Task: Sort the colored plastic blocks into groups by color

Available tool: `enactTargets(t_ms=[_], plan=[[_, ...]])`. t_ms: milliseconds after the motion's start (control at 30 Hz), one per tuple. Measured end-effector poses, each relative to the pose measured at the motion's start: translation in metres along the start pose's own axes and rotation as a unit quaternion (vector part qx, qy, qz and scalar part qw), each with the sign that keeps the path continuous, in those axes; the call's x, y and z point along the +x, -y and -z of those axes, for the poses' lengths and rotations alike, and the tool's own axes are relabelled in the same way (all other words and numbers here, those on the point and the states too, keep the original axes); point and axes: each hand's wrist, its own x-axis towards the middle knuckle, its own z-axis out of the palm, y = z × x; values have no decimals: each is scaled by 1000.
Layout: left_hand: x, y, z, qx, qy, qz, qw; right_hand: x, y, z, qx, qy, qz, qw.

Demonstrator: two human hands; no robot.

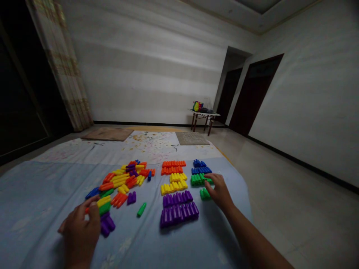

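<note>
My left hand (81,226) is at the near left edge of a mixed pile of plastic pieces, thumb and fingers apart. An orange piece (87,210) shows between them, seemingly not gripped. Close by lie yellow (104,201), green (104,208) and purple pieces (107,224). My right hand (220,190) has thumb and index finger around a green piece (210,180) at the right end of the green row (198,179). More green pieces (205,194) lie just below that row, beside the thumb.
Orange (173,163), yellow (174,186) and purple rows (179,213) stand in the middle, blue rows (201,170) behind the green. A single green piece (141,209) lies between pile and rows. Two mats (109,133) lie at the far edge; a small table (206,112) stands beyond.
</note>
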Motion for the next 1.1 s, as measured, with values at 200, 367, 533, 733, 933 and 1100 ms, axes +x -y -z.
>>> enactTargets(t_ms=[200,367,533,733,933,1100], plan=[[-5,26,-7,6,14,-17,1000,41,9,-43,-136,194,36,971],[-6,26,-6,-8,21,-6,1000,47,4,-53,-183,289,29,939],[-7,25,-9,-25,25,-8,999,46,-8,-47,-192,289,21,938],[-10,25,-10,-46,16,-7,999,46,13,-43,-147,222,52,963],[-12,19,-6,-58,24,16,998,26,115,-57,62,236,176,954],[-13,18,-3,-70,28,48,996,11,171,-84,40,319,171,931]])
